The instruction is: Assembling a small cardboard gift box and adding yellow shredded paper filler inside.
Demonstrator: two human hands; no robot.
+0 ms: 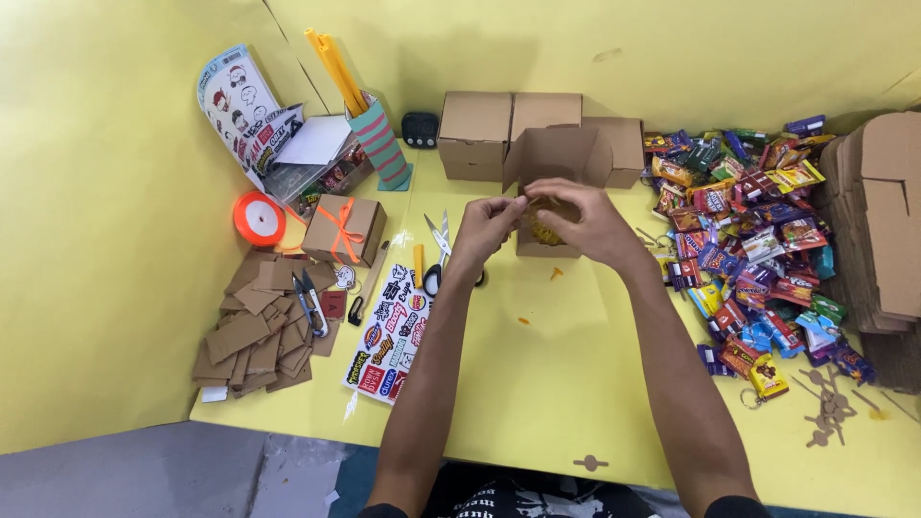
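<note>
Both my hands meet over a small open cardboard box [556, 158] in the middle of the yellow table [537, 384]. My left hand [486, 228] and my right hand [585, 219] pinch a tuft of yellow-orange shredded paper filling [540, 228] at the box's mouth. The box's lid flap stands up behind my fingers. A few orange scraps [555, 273] lie on the table just in front of the box.
Three closed cardboard boxes [475, 134] stand behind. A heap of wrapped candies [758, 240] lies right, flat box blanks [883, 221] beyond. Scissors [438, 251], a sticker sheet [393, 331], a ribbon-tied box [343, 228], an orange ribbon spool [258, 218] and cardboard tags [254, 331] lie left.
</note>
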